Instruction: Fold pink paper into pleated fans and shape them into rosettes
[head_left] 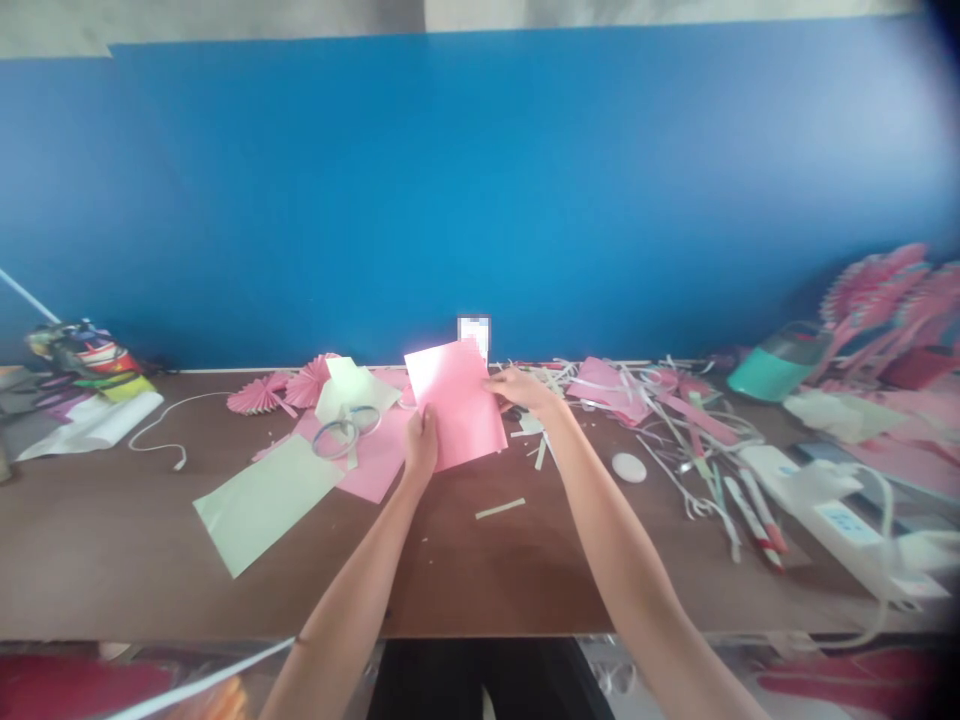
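Observation:
A sheet of pink paper (461, 410) is held up above the table, tilted, between my two hands. My left hand (421, 442) grips its lower left edge, thumb on the front face. At the right edge, my right hand (517, 388) pinches the sheet between thumb and fingers. Left of my left hand lie scissors (337, 438) on pink and pale green sheets. A large pale green sheet (266, 508) lies nearer the front. Below the held sheet rests a narrow pale green paper strip (500, 509).
Paper strips and pink scraps (611, 388) are heaped at the back right. A white oval object (628, 467), markers (754, 520) and a white power strip (832, 520) lie to the right. Folded pink paper fans (259, 394) lie back left. A blue panel (450, 200) stands behind the brown table (300, 600).

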